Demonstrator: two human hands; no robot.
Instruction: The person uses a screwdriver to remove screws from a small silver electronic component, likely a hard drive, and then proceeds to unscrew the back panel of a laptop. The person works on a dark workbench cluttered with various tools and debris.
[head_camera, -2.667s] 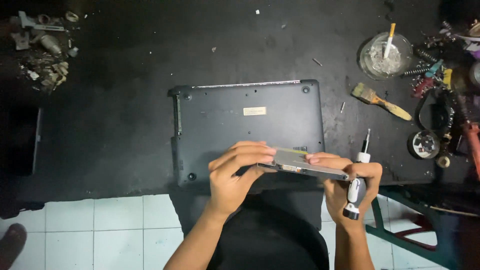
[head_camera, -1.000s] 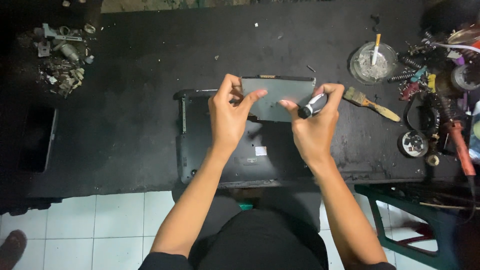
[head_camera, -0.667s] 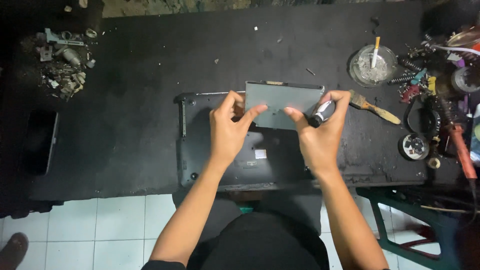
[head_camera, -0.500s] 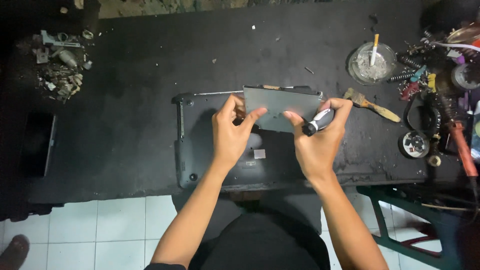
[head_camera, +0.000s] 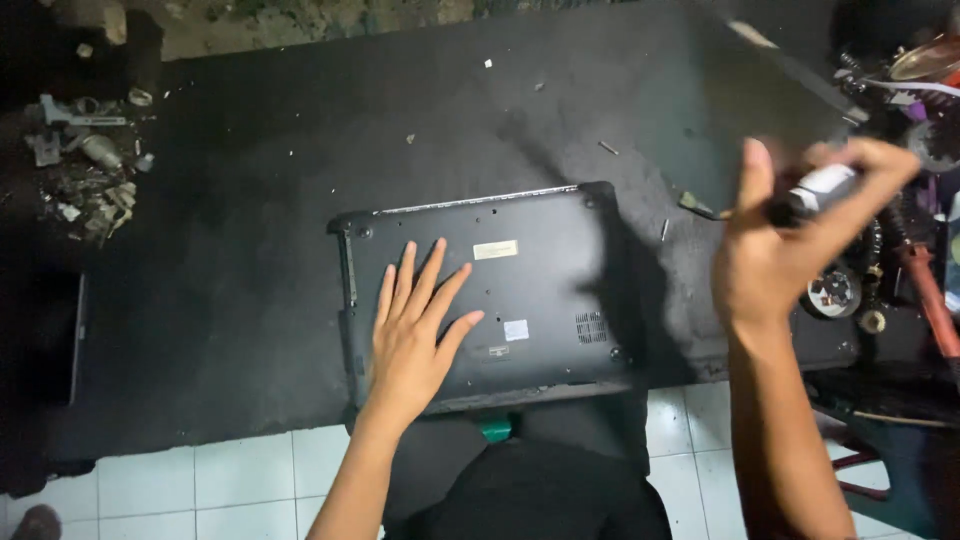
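Observation:
A black laptop (head_camera: 540, 290) lies bottom-up on the dark table (head_camera: 250, 300) in front of me. My left hand (head_camera: 415, 335) rests flat on its left half with the fingers spread, holding nothing. My right hand (head_camera: 780, 260) is raised over the table's right side and grips a small screwdriver (head_camera: 815, 190) with a pale and black handle. It also seems to carry a thin dark cover panel (head_camera: 760, 110), which is blurred and tilted up toward the far right corner. How the fingers hold the panel is unclear.
A heap of small metal parts (head_camera: 85, 170) lies at the far left. A round tin (head_camera: 832, 292), a red-handled tool (head_camera: 925, 290) and other tools crowd the right edge. A dark flat device (head_camera: 60, 340) sits at the left edge. White floor tiles (head_camera: 200, 490) lie below.
Both hands held the panel over the laptop's far edge. Now my left hand has let go and lies flat on the laptop, and my right hand has swung the panel and screwdriver to the right.

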